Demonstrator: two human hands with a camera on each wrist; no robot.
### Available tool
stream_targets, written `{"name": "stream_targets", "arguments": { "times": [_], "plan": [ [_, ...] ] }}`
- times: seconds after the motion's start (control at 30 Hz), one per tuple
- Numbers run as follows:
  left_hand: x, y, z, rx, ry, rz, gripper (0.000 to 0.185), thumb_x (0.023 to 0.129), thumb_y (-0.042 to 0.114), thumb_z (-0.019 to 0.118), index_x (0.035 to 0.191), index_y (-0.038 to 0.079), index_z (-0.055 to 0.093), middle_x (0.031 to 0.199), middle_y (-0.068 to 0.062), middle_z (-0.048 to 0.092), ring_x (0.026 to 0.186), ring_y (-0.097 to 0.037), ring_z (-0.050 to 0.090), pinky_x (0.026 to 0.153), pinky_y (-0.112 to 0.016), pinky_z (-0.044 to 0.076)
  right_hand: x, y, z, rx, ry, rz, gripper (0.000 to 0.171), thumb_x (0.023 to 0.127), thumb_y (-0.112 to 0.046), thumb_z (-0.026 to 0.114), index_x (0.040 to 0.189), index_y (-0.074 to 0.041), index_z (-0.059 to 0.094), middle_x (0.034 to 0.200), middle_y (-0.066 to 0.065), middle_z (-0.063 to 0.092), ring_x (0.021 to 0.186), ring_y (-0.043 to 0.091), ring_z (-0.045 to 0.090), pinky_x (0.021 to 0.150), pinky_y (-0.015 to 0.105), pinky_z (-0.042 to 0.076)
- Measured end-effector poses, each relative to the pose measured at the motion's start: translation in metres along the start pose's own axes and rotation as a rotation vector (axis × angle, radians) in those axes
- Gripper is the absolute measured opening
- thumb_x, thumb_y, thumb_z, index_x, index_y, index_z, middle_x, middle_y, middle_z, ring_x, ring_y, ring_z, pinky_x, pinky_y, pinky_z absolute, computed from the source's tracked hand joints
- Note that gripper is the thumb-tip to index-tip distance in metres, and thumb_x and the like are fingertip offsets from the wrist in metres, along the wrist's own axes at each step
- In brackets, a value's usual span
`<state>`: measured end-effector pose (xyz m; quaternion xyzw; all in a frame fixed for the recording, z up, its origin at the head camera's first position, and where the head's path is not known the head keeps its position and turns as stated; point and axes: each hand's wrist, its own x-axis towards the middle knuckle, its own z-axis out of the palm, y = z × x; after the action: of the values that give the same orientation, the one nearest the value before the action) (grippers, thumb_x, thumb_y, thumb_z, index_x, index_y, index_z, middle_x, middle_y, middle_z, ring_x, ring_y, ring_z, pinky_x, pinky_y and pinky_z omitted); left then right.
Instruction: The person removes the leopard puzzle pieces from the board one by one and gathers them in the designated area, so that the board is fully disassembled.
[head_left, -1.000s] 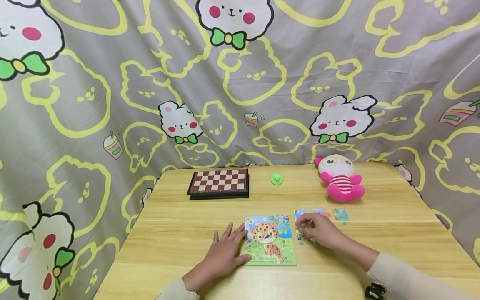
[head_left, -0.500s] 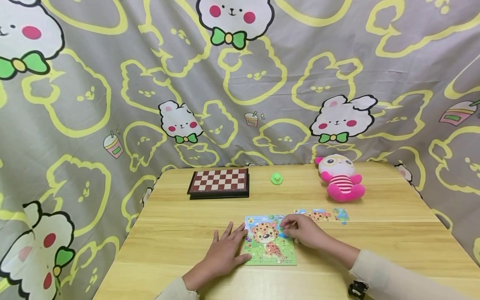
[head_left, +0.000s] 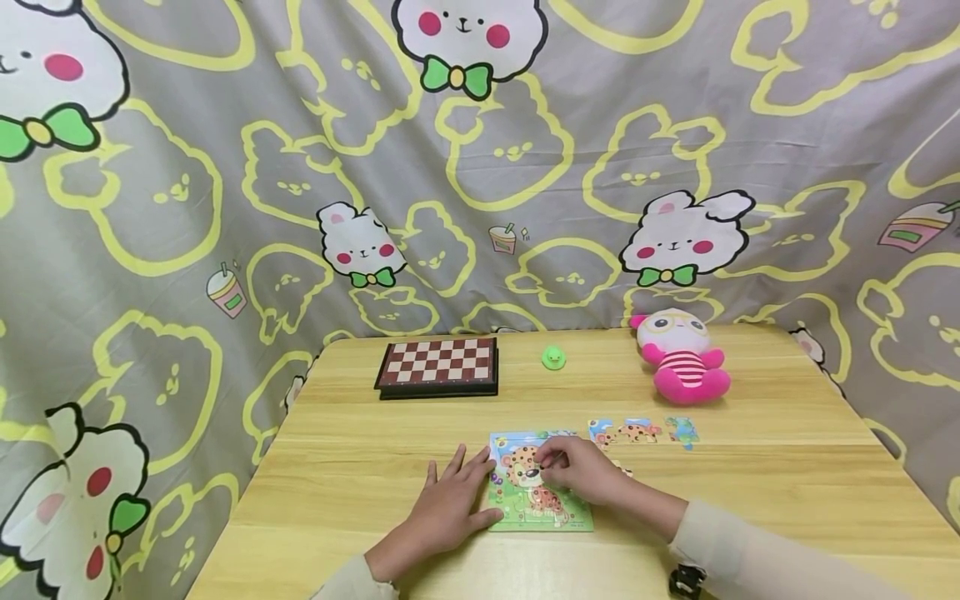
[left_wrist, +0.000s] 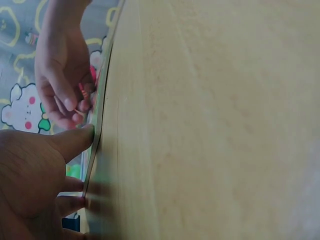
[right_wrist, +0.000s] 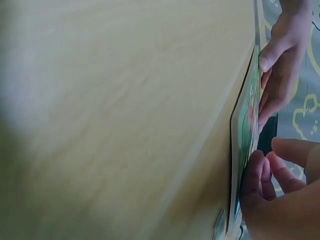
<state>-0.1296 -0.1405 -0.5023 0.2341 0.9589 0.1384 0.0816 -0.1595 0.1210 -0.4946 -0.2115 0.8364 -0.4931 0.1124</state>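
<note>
Resting flat at lower centre of the head view, the left hand [head_left: 448, 510] lies on the table [head_left: 352, 467] with fingers straight and spread, their tips touching the left edge of the puzzle [head_left: 517, 512]. Left wrist view confirms it: the thumb [left_wrist: 75, 141] lies against the board's edge.

Right hand [head_left: 577, 471] sits over the upper right part of the puzzle, just right of the leopard's face. Fingers are curled and drawn together, tips down on the board. Right wrist view shows the fingertips [right_wrist: 257, 172] bunched against the puzzle surface; whether a piece is pinched between them cannot be told, as the hand hides it.

Puzzle lies flat at lower centre of the table, between the two hands.

Loose pieces [head_left: 637, 431] lie in a short row to the right of the puzzle, slightly above it in the frame, apart from both hands.

Further up the frame: chessboard [head_left: 438, 365] left of centre, small green toy [head_left: 553, 358] at centre, pink plush [head_left: 684, 357] to the right. Patterned cloth [head_left: 225, 183] fills the background. Cream sleeves [head_left: 750, 554] cover both forearms.
</note>
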Motion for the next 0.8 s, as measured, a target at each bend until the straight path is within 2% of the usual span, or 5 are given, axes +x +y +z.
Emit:
{"name": "stream_targets", "arguments": {
  "times": [0.13,0.43,0.67,0.8],
  "plan": [
    [0.0,0.0,0.0,0.005,0.001,0.003,0.076,0.089,0.065,0.054,0.151,0.023,0.037,0.162,0.005,0.023,0.148,-0.036,0.016,0.104,-0.077,0.015,0.002,0.002,0.004,-0.015,0.002,0.01,0.024,0.083,-0.005,0.075,0.105,-0.002,0.066,0.09,0.006,0.06,0.076,0.015,0.054,0.066,0.022,0.048],
    [-0.001,0.001,-0.001,0.006,-0.013,-0.007,0.076,0.089,0.064,0.055,0.152,0.024,0.036,0.162,0.005,0.022,0.148,-0.035,0.014,0.105,-0.077,0.013,0.007,0.006,0.009,-0.16,0.024,0.038,0.045,0.074,-0.011,0.085,0.114,-0.003,0.065,0.095,0.003,0.055,0.073,0.013,0.048,0.064,0.024,0.044],
    [0.0,0.001,0.0,0.01,0.0,-0.005,0.075,0.089,0.063,0.056,0.151,0.025,0.037,0.162,0.004,0.023,0.148,-0.037,0.015,0.104,-0.077,0.013,0.008,0.005,0.012,-0.215,0.018,0.052,0.046,0.072,-0.012,0.086,0.111,-0.006,0.064,0.091,0.0,0.053,0.078,0.014,0.046,0.066,0.025,0.043],
    [0.0,0.002,0.002,0.016,0.016,0.016,0.066,0.09,0.061,0.056,0.147,0.031,0.041,0.161,0.002,0.025,0.147,-0.039,0.018,0.102,-0.079,0.015,0.01,0.002,0.011,-0.209,0.0,0.056,0.043,0.071,-0.009,0.085,0.107,-0.007,0.062,0.091,0.002,0.053,0.08,0.016,0.047,0.067,0.026,0.043]
  ]
}}
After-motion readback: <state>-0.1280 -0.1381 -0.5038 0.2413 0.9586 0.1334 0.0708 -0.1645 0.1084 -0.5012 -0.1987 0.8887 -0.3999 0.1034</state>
